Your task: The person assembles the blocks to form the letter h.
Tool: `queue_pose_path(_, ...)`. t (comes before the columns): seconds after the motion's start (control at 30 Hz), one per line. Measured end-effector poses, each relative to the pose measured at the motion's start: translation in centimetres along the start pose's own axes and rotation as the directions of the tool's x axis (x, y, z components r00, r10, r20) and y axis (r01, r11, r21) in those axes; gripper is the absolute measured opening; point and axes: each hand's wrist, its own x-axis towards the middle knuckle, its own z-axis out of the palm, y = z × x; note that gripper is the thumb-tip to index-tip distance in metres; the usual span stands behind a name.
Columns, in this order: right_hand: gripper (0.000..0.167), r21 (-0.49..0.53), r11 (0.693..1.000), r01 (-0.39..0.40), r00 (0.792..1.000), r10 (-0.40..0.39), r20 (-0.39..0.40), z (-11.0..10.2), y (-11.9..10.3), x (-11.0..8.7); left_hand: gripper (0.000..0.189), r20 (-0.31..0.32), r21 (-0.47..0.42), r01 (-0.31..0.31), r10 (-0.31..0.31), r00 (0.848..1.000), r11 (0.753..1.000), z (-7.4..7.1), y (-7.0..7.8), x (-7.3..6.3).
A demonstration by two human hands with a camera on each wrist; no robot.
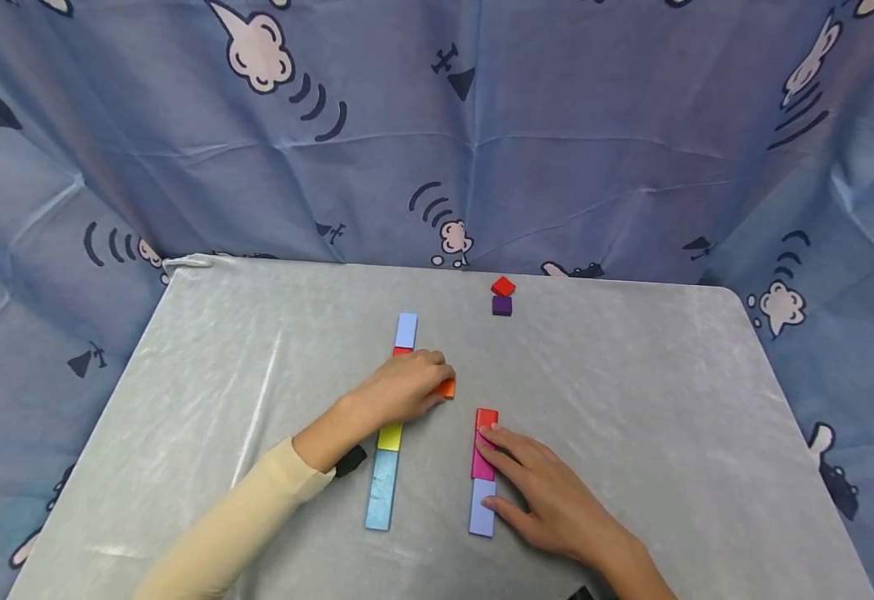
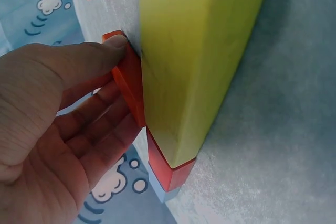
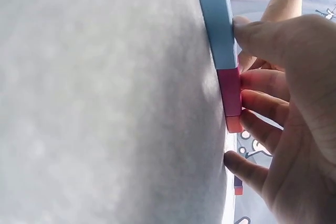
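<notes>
My left hand [image 1: 407,385] pinches an orange block [image 1: 446,388] between thumb and fingers, just right of the left row. In the left wrist view the orange block stands close beside the yellow block [image 2: 178,61]; contact is unclear. The left row also has a periwinkle block [image 1: 406,330], a red block [image 1: 402,351] and a light blue block [image 1: 382,490]; my hand hides its middle. My right hand [image 1: 545,492] rests along the right row with fairly straight fingers, touching the magenta block [image 1: 483,463], its thumb at another periwinkle block [image 1: 481,508]. A red block [image 1: 486,417] tops that row.
At the table's far edge, a small red block [image 1: 503,286] lies beside a dark purple block [image 1: 501,306]. Grey cloth [image 1: 669,400] covers the table. A patterned blue curtain [image 1: 594,100] hangs behind and along both sides.
</notes>
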Motion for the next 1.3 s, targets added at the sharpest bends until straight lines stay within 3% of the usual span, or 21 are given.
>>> queue_pose_path(0.77,0.071,-0.001,1.0,-0.024,1.0,0.024,0.006,0.07,-0.11,0.13,0.024,-0.002,-0.007,-0.007,0.007,1.0,1.0,-0.33,-0.36,-0.87)
queue_pose_path(1.3,0.069,0.026,0.999,-0.025,0.999,0.024,0.022,-0.14,-0.08,0.01,0.036,0.005,-0.035,0.011,-0.011,1.0,0.999,-0.23,-0.16,-0.89)
